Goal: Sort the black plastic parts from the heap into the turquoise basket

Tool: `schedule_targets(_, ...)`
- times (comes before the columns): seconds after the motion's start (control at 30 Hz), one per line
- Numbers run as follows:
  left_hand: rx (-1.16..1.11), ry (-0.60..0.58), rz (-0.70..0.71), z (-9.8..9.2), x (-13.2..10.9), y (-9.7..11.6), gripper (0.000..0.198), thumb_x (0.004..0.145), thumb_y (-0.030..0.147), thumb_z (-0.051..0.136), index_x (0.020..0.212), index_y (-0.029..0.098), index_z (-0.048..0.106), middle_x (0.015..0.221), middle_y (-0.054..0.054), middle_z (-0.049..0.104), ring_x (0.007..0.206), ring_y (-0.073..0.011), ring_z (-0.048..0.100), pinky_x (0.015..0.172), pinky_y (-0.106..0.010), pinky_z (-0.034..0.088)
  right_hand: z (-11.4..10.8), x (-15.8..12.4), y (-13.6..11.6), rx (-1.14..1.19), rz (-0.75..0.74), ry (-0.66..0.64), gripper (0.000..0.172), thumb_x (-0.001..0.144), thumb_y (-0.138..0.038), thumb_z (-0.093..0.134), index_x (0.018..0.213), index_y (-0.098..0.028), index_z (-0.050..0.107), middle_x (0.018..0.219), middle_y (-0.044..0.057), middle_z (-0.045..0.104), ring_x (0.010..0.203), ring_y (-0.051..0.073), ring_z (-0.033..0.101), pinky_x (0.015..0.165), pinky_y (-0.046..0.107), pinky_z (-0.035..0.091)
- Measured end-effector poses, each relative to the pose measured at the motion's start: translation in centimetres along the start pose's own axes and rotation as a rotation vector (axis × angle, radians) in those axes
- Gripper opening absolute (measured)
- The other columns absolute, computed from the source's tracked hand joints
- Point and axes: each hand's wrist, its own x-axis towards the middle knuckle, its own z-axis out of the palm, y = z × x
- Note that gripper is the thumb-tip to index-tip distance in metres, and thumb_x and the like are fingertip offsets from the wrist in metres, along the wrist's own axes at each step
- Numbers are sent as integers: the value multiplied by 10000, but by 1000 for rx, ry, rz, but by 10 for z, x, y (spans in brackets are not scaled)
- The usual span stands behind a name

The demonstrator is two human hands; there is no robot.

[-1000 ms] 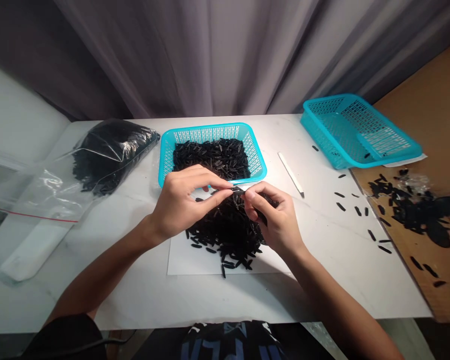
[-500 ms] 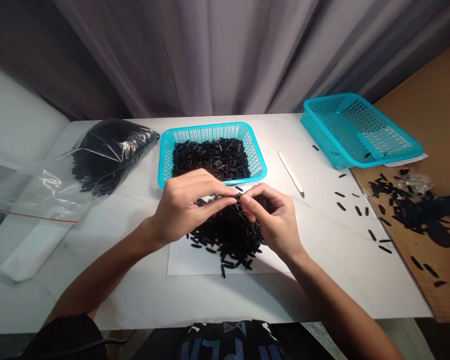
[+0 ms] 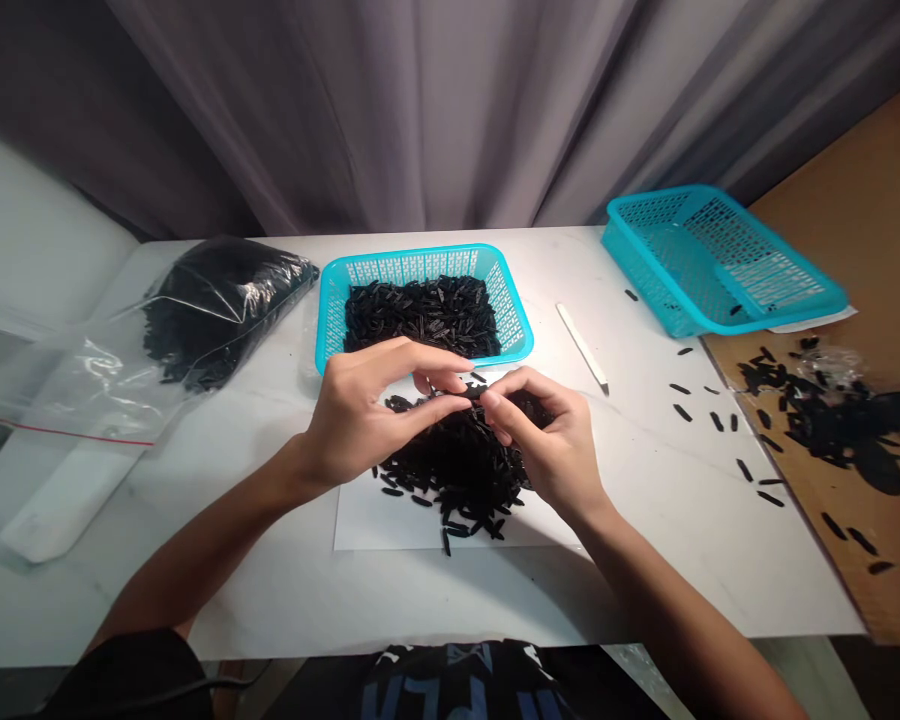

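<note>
Piece (image 3: pixel 474 392), dark, slim, pinched in right hand (image 3: pixel 551 432); left hand (image 3: pixel 367 405), pinching half a second ago, now spread. Latticed plastic basket (image 3: pixel 645 280), two o'clock.

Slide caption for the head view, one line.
Right hand pinches a black piece, left hand close by, above a dark pile before a blue basket.

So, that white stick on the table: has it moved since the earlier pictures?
No. The white stick lies in the same spot, just right of the middle basket, with the gap between them unchanged.
</note>
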Motion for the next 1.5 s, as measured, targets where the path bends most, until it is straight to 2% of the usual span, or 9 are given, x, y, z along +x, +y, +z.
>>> schedule_targets(0.23,328,203,-96,-6,10,-28,235,887,189,712,1122,188,718,1067,-68,734,927,-179,650,749,-292,545,1,1,5,75,41,8,215,891,-348,732,764,-196,648,620,-42,529,524,102,427,517,272,324)
schedule_targets(0.47,2,-296,-148,-6,11,-10,102,932,255,669,959,188,741,936,-34,752,859,-154,672,747,-268,518,3,1,6,74,53,7,225,903,-352,712,758,-199,634,640,-37,543,531,103,440,533,270,352)
schedule_targets(0.6,56,-248,-164,-4,9,-7,75,909,184,671,898,183,745,878,-28,759,813,-154,675,739,-275,515,4,4,10,-37,18,-21,196,933,-347,668,805,-201,637,743,-7,621,629,133,538,643,290,443)
schedule_targets(0.87,112,-110,-199,-5,11,-10,79,882,170,676,816,175,720,821,-15,751,751,-142,667,669,-254,496,8,3,8,-530,-159,-560,270,963,-391,628,1157,-205,652,1172,102,688,1120,279,594,992,437,451)
schedule_targets(1.03,80,-84,-203,-8,10,-4,91,892,189,665,817,179,716,822,-16,748,742,-143,667,654,-257,499,-3,3,-14,-560,-254,-711,298,1004,-414,551,1208,-223,656,1169,99,702,1125,271,614,1004,429,465)
schedule_targets(1.13,66,-48,-213,-11,8,-1,124,907,233,658,809,185,717,827,-23,752,752,-150,674,632,-256,506,-28,11,-23,-591,-257,-627,269,1027,-388,508,1190,-242,667,1190,85,706,1115,250,636,984,409,482)
schedule_targets(1.27,26,-24,-215,-10,2,1,141,907,254,660,799,191,724,818,-30,757,724,-152,672,612,-258,514,-82,35,-6,-1080,7,-199,290,1030,-403,472,1165,-235,666,1228,95,682,1120,264,632,945,401,490)
schedule_targets(1.33,-2,-26,-237,-7,-1,3,158,905,253,657,775,186,717,786,-28,745,709,-148,663,617,-256,514,-108,48,12,-1218,112,-49,315,1006,-321,513,1219,-122,632,1267,213,635,1197,349,575,1006,495,431)
schedule_targets(1.5,-9,15,-200,-6,0,18,185,904,230,643,736,176,695,730,-13,721,680,-137,652,616,-242,523,-138,65,47,-1303,321,-13,274,985,-286,578,1106,-55,666,1168,226,656,1112,337,626,954,507,499)
